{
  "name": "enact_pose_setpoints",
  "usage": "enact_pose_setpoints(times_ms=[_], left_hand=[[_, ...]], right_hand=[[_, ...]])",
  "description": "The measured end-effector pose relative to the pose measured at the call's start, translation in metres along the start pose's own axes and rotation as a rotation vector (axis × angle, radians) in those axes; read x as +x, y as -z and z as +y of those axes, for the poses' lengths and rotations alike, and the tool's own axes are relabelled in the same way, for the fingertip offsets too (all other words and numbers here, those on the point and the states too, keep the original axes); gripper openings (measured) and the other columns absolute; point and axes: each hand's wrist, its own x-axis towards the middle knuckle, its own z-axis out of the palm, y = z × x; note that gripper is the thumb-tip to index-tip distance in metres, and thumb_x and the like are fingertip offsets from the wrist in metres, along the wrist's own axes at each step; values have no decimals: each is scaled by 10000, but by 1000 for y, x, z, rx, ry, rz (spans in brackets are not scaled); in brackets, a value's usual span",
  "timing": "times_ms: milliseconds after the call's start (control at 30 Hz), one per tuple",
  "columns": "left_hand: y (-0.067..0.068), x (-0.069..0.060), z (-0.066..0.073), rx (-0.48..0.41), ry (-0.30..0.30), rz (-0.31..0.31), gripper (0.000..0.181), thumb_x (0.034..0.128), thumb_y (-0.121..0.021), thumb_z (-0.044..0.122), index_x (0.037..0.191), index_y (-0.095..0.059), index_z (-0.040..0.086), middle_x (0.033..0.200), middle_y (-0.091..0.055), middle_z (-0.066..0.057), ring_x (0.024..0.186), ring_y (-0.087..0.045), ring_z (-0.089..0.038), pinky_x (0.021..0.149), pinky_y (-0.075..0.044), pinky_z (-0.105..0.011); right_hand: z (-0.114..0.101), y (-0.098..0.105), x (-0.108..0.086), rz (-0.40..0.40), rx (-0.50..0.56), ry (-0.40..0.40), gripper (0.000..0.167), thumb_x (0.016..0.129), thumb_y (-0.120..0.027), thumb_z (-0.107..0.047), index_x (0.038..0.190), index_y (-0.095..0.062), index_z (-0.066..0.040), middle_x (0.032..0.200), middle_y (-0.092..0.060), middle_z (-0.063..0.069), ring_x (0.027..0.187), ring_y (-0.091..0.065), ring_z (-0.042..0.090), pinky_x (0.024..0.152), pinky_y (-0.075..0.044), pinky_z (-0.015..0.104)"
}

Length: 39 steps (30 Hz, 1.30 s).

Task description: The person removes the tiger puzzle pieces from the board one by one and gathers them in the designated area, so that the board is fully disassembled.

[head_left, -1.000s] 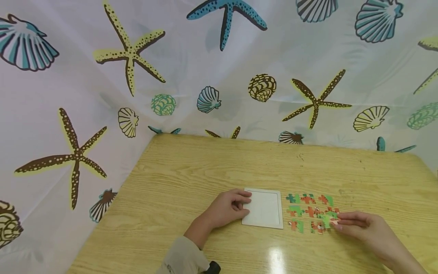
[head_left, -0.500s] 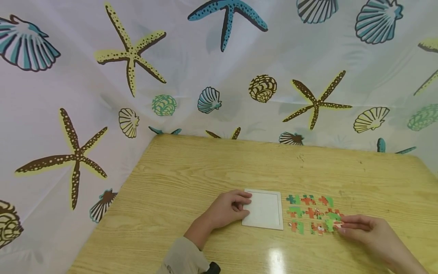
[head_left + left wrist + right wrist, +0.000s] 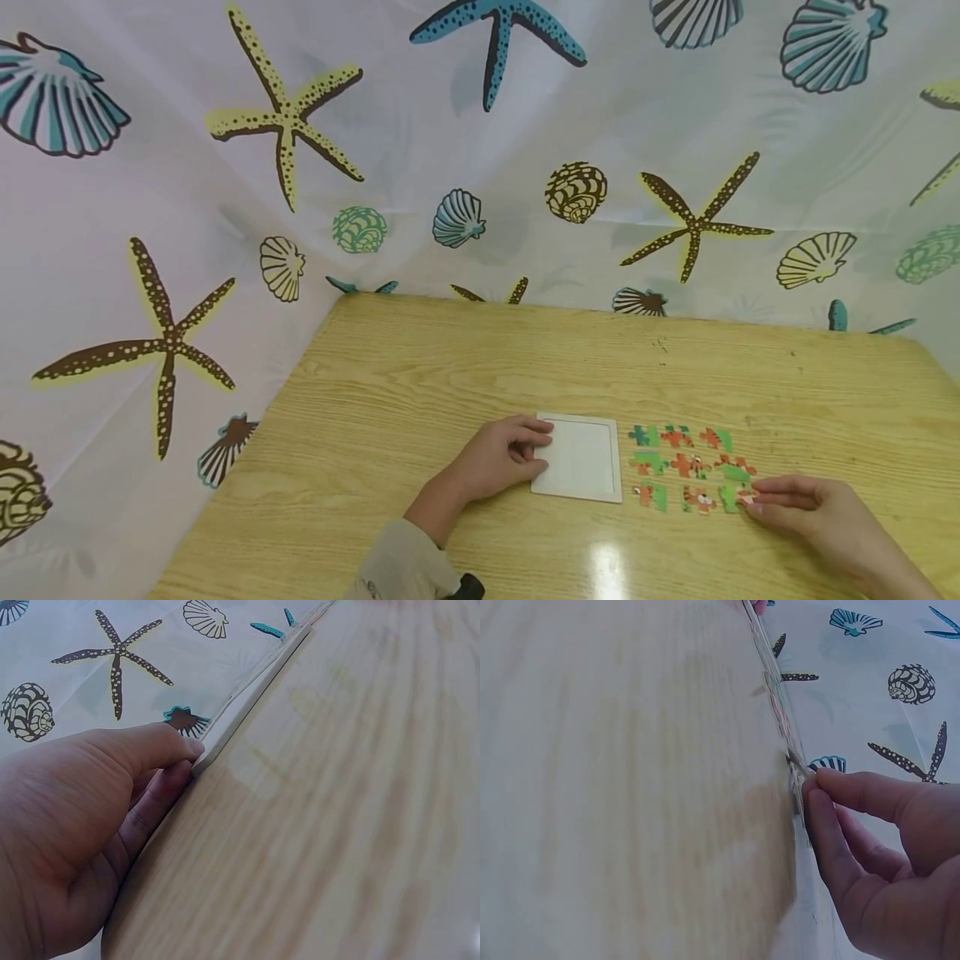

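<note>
In the head view my left hand (image 3: 498,457) holds the left edge of a flat white puzzle tray (image 3: 577,458). The left wrist view has the thumb on the tray's rim (image 3: 240,709). My right hand (image 3: 821,517) pinches a green and orange jigsaw piece (image 3: 730,498) at the right end of the nearest row. Seen from the right wrist, that jigsaw piece (image 3: 801,761) is slightly tilted between thumb and fingers, low over the table. The other jigsaw pieces (image 3: 686,465), orange and green, lie apart in rows of three between tray and right hand.
A wood-grain table (image 3: 450,367) carries everything. Behind it and to the left hangs a white curtain (image 3: 510,167) printed with starfish and shells. A dark band (image 3: 468,587) sits by the left sleeve (image 3: 405,562).
My right hand has moved a little right and toward me with the jigsaw piece, uncovering the middle-row piece it overlapped. The left hand and tray stay where they were.
</note>
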Motion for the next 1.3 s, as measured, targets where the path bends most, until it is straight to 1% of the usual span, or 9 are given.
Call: enact_pose_setpoints(times_ms=[133,267,533,700,867,1033,1133,1200,1300], left_hand=[[0,-1,1,2,5,-5,316,908,-735,97,1216,-711,29,1387,-613,-29,851,-566,-48,767,-509,-162],[-1,-1,2,2,9,-13,321,910,-733,102,1224,-709,35,1390,-610,-21,856,-565,-52,769,-509,-166],[-2,0,2,3,8,-23,327,911,-736,112,1228,-706,36,1392,-606,-18,858,-572,-50,779,-513,-166],[0,3,0,-2,5,-32,338,914,-737,136,1239,-702,49,1403,-600,-8,880,-586,-56,802,-521,-175],[6,2,-4,-24,26,-28,354,908,-749,161,1253,-704,98,1407,-596,43,919,-599,-68,832,-523,-188],[11,-1,-7,-70,47,-23,374,906,-756,202,1264,-700,112,1418,-582,41,989,-613,-95,864,-526,-197],[15,-2,-7,-71,53,-10,357,912,-750,230,1252,-708,131,1412,-579,43,1037,-610,-110,881,-517,-202],[16,-3,-6,-73,49,-7,334,923,-737,246,1239,-716,139,1403,-583,36,1075,-606,-125,894,-514,-217],[18,-4,-2,-70,44,-7,316,940,-715,269,1230,-720,143,1401,-584,34,1108,-605,-146,915,-517,-252]], right_hand=[[3,1,-1,0,-27,-2,639,856,-776,-420,1305,-622,8,1156,-743,56,1025,-654,32,826,-534,237],[5,0,-1,10,0,-13,657,846,-791,-402,1298,-613,40,1165,-735,89,1047,-686,130,822,-563,272],[7,2,-3,15,7,-18,635,847,-794,-386,1289,-624,38,1174,-721,65,971,-663,60,806,-570,262],[6,3,-4,28,-29,-7,633,846,-792,-401,1271,-634,41,1175,-717,70,1005,-654,91,810,-568,266],[2,2,-1,13,0,9,617,859,-789,-358,1259,-616,79,1132,-719,55,991,-664,108,810,-577,258],[-2,1,1,-24,99,-5,580,864,-793,-250,1255,-591,126,1109,-710,54,955,-691,116,815,-587,270],[-7,4,2,-49,148,-12,554,884,-774,-222,1263,-582,133,1103,-722,53,956,-709,130,819,-592,291],[-12,6,1,-55,157,-12,538,910,-748,-237,1275,-582,122,1104,-731,48,965,-717,143,822,-594,308],[-20,9,0,-42,119,6,549,940,-708,-308,1296,-587,92,1135,-729,36,978,-714,142,834,-593,323]])
